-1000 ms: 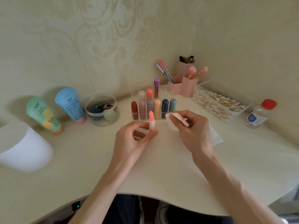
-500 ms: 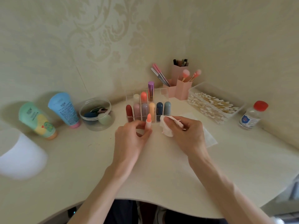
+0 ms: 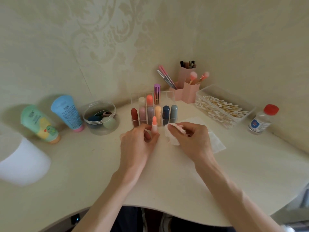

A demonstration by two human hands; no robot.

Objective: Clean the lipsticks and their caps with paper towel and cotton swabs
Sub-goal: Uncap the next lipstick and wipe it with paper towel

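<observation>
We judge wiping in hand: left hand (image 3: 138,144) pinches the lipstick (image 3: 154,123) upright near the desk's (image 3: 167,178) back corner; right hand (image 3: 194,141) clutches the towel (image 3: 173,137) just beside. Next: towel onto lipstick, gently.

Head-worn camera looks forward and down, close over the desk (image 3: 83,173).

The lipstick (image 3: 154,124) has a waxy matt peach bullet in smooth pale plastic, and the paper towel (image 3: 173,136) is soft crumpled paper (smeared pink in places). The organizer (image 3: 168,95) is clear glossy plastic with matt pastel caps (image 3: 166,113) and one shiny metallic purple tube (image 3: 156,93). The cotton swabs (image 3: 222,108) have wooden sticks, and the table (image 3: 83,164) is smooth and matt.
</observation>
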